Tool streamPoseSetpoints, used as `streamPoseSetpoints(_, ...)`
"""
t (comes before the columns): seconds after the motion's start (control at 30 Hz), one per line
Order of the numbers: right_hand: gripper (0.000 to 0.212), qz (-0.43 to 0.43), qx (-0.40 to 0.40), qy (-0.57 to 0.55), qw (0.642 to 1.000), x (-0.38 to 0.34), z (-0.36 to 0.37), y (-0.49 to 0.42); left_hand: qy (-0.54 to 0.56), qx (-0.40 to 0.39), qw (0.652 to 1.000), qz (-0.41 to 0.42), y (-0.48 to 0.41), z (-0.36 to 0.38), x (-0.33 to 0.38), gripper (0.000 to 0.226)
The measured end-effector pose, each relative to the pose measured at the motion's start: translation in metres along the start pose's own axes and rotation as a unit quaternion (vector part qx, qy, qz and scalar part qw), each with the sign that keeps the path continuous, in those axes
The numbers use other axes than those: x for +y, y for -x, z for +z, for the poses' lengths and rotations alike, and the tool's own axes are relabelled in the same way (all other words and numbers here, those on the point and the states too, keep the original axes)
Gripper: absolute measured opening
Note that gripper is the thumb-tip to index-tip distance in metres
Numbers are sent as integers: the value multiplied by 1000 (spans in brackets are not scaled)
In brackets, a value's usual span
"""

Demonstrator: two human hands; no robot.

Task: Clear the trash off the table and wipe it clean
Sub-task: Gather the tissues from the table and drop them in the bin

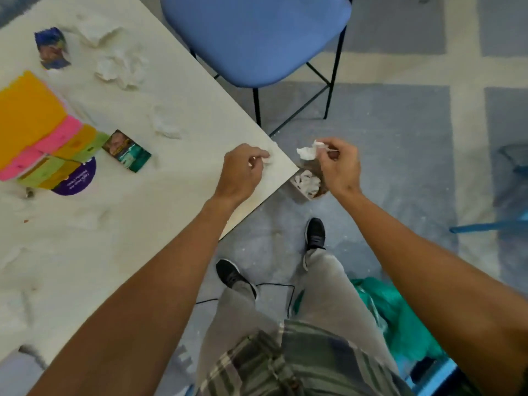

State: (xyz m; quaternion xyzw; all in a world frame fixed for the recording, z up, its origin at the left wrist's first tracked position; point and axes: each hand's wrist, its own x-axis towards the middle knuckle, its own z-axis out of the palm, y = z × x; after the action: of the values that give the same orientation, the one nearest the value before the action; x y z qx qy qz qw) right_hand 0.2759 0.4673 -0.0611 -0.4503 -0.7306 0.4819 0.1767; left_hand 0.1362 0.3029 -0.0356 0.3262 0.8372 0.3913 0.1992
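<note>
Left grip [243, 172] rests at the bench [171, 195] corner, fingers pinching a scrap [267, 160]. Right grip [340, 170], just off that corner, holds a tissue [307, 152] above the bin [298, 191]. Farther from the corner, crumpled tissues [120, 67] lie on the bench.

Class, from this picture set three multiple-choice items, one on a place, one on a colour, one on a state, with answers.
1. Where is the small bin? A on the floor by the table corner; B on the table top; C on a shelf.
2. What colour is the chair seat? A red; B blue; C green.
3. What is the right hand doing? A lying flat on the table; B holding a pen; C pinching a crumpled tissue.
Answers: A, it stands on the floor beside the corner; B, the seat is plainly blue; C, its fingers pinch white tissue above the bin.
</note>
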Motion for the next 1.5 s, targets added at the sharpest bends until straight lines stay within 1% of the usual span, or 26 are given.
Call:
streamPoseSetpoints(0.1, 14, 36, -11, 20, 999, 38, -35, -31, 22, 8, 1000, -10, -17, 57, 31, 25)
streamPoseSetpoints(0.2, 13, 63, -47, 37, 996, 76, -60, -62, 47, -15, 999, -12, -38, 109, 56, 24)
streamPoseSetpoints(0.27, 14, 69, -63, 45, 995, 94, -69, -76, 52, -32, 998, -8, -48, 137, 65, 23)
streamPoseSetpoints(0.37, 14, 74, -81, 51, 993, 118, -73, -97, 49, -53, 997, -35, -59, 172, 61, 23)
streamPoseSetpoints(0.5, 13, 101, -93, 62, 989, 164, -59, -126, 45, -59, 991, -109, -75, 215, 23, 27)
streamPoseSetpoints(0.6, 16, 95, -95, 79, 988, 197, -40, -144, 34, -58, 985, -157, -88, 244, -15, 28)
streamPoseSetpoints(0.7, 19, 102, -105, 86, 986, 231, -17, -161, 11, -59, 982, -180, -100, 275, -56, 27)
streamPoseSetpoints(0.77, 17, 112, -112, 90, 983, 257, 1, -170, 1, -62, 979, -192, -107, 296, -83, 27)
streamPoseSetpoints(0.87, 14, 129, -116, 90, 981, 304, 29, -182, -16, -72, 977, -201, -114, 330, -124, 27)
streamPoseSetpoints(0.97, 18, 148, -113, 89, 979, 342, 53, -189, -22, -79, 976, -203, -120, 361, -158, 27)
streamPoseSetpoints(1.03, 20, 176, -152, 104, 967, 361, 64, -190, -19, -101, 970, -221, -125, 376, -173, 31)
streamPoseSetpoints(1.07, 26, 187, -187, 118, 957, 370, 69, -191, -17, -121, 966, -230, -127, 381, -179, 34)
streamPoseSetpoints(1.13, 42, 203, -243, 121, 941, 377, 74, -189, -1, -155, 956, -247, -128, 387, -186, 42)
streamPoseSetpoints(1.2, 49, 199, -263, 125, 936, 371, 71, -186, 28, -167, 946, -276, -126, 383, -180, 47)
streamPoseSetpoints(1.27, 49, 188, -256, 136, 938, 353, 61, -182, 28, -165, 945, -281, -121, 372, -169, 47)
streamPoseSetpoints(1.33, 45, 171, -241, 136, 946, 337, 50, -178, 8, -173, 946, -274, -115, 360, -158, 48)
streamPoseSetpoints(1.5, 44, 136, -191, 103, 967, 272, 15, -150, -48, -181, 959, -211, -95, 316, -113, 49)
